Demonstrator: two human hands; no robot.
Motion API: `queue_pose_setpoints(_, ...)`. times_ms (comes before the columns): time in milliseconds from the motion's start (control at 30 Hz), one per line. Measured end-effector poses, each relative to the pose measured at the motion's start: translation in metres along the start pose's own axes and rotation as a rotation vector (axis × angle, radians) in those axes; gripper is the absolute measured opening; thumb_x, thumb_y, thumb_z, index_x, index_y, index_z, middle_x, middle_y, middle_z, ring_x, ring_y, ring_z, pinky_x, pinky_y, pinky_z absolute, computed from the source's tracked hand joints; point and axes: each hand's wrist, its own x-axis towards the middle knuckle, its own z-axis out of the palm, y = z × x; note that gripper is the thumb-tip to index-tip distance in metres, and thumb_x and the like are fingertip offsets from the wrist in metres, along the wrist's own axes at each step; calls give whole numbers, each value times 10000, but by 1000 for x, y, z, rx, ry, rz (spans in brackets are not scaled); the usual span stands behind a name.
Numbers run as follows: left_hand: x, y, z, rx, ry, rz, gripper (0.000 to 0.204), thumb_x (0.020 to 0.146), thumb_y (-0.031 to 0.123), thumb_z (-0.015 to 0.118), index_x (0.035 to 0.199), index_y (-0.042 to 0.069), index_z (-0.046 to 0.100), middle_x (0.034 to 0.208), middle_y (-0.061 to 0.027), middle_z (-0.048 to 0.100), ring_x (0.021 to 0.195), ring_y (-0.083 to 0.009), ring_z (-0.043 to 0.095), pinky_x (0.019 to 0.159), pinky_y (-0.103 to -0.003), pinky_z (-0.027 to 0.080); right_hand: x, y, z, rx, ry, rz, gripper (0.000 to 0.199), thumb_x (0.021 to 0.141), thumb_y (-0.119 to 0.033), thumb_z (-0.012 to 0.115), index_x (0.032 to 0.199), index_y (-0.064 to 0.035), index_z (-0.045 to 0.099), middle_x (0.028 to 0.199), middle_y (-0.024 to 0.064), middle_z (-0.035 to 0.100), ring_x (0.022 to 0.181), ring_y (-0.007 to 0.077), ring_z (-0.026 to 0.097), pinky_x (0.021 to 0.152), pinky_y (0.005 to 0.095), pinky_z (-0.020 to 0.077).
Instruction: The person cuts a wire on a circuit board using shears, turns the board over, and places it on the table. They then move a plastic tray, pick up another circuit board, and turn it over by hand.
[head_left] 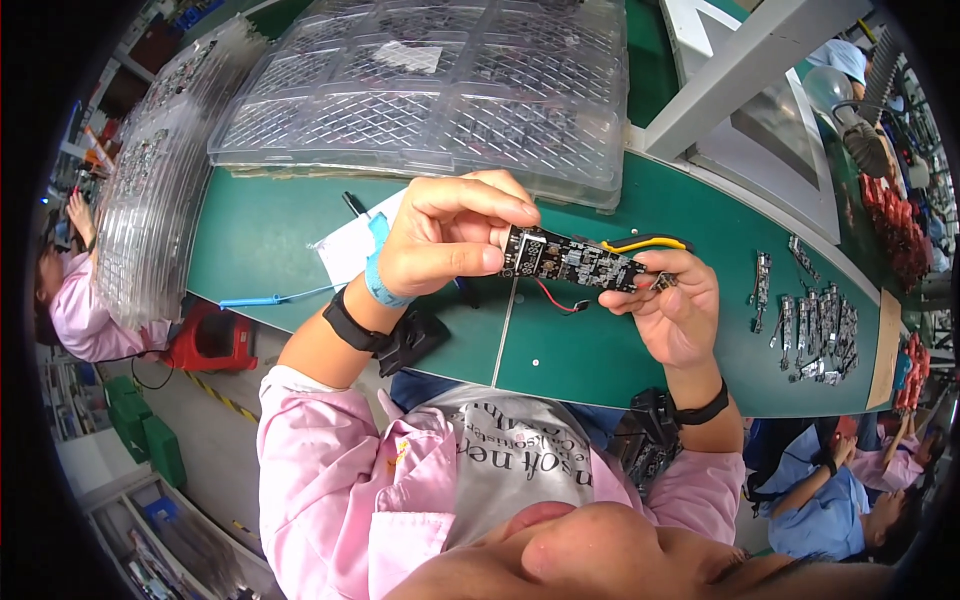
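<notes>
A narrow black circuit board (pixel 578 262), covered with small components, is held level above the green table. My left hand (pixel 440 235) pinches its left end between thumb and fingers; a blue strap circles that wrist. At the board's other end, my right hand (pixel 675 305) is closed on it with fingertips and thumb, near a small metallic part (pixel 663 282). Below the board a short red wire (pixel 548 295) with a dark connector shows against the table. Pliers with yellow and black handles (pixel 650 243) lie just behind the board, partly hidden by it.
Clear lidded compartment boxes (pixel 420 100) stand at the back, beside a tall stack of clear trays (pixel 160 170). Several similar boards (pixel 820 325) lie at the right. A pen (pixel 353 204) and white paper (pixel 345 255) sit at left. A grey post (pixel 740 75) rises back right. Other people work nearby.
</notes>
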Motion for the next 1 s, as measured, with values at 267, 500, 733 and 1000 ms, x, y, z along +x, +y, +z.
queue_pose_setpoints(267,-1,2,0,42,-12,9,332,681,-47,627,1005,-49,556,931,-108,520,771,-104,504,693,-218,432,1,6,-3,49,31,-1,377,797,-139,552,1065,98,435,889,175,567,801,333,603,705,403,523)
queue_pose_setpoints(500,-1,1,3,33,7,11,334,677,-50,632,1001,-55,550,907,-98,522,755,-98,500,678,-211,427,2,6,0,68,57,35,381,797,-140,551,1085,83,438,938,205,556,802,318,605,714,388,519)
queue_pose_setpoints(733,-1,1,7,65,96,-60,333,645,51,685,951,-15,574,841,-153,521,743,-174,495,647,-256,409,6,8,-2,-478,24,-358,294,783,-45,527,1062,44,499,971,182,565,775,285,601,697,326,499)
queue_pose_setpoints(1000,-2,-1,7,55,64,-113,331,686,84,664,969,-35,542,859,-139,530,768,-150,504,659,-248,417,6,-4,6,-1363,-57,-837,193,764,-4,520,942,64,550,883,178,575,702,229,595,635,284,488)
